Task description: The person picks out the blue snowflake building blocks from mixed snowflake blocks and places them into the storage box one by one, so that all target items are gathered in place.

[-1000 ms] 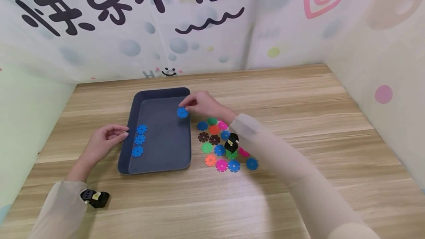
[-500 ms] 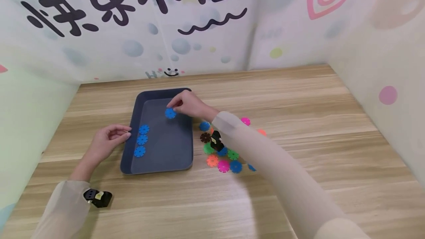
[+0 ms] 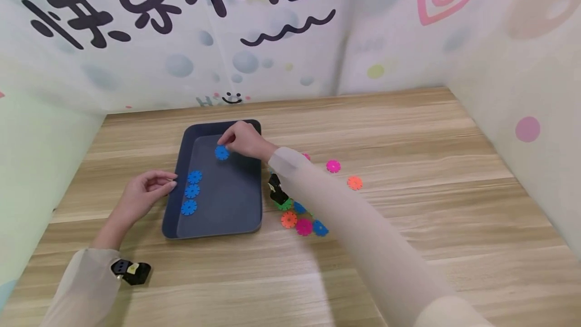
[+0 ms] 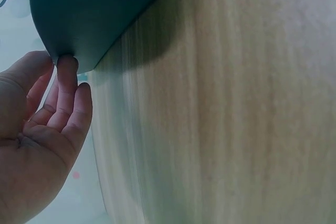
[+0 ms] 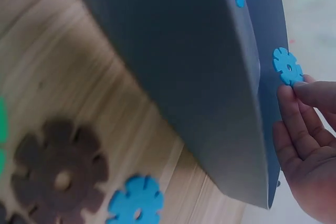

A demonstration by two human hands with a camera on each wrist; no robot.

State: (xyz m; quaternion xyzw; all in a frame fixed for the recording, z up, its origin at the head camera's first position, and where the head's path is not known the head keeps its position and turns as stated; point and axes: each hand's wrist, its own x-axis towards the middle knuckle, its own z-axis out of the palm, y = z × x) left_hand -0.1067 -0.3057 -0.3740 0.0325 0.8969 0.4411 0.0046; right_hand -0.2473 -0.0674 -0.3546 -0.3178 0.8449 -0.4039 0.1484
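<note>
My right hand (image 3: 242, 139) is over the far part of a dark grey tray (image 3: 222, 185), pinching a blue notched disc (image 3: 222, 153) between thumb and fingertips. In the right wrist view the same blue disc (image 5: 288, 66) stands out from the fingertips above the tray's rim. Three more blue discs (image 3: 192, 191) lie in a column along the tray's left side. At the left wall, my left hand (image 3: 144, 193) holds the tray's rim. The left wrist view shows that hand (image 4: 50, 114) with thumb and fingertips at the tray's edge (image 4: 100, 19).
Right of the tray lie several loose discs, among them an orange disc (image 3: 288, 219), a magenta disc (image 3: 304, 226) and a blue disc (image 3: 320, 228). My right sleeve (image 3: 345, 211) covers part of them. A patterned wall (image 3: 290, 54) stands behind the wooden table (image 3: 408, 145).
My right hand has carried the blue disc leftward from the tray's right rim to over its far middle. The left hand keeps its place at the tray's left rim.
</note>
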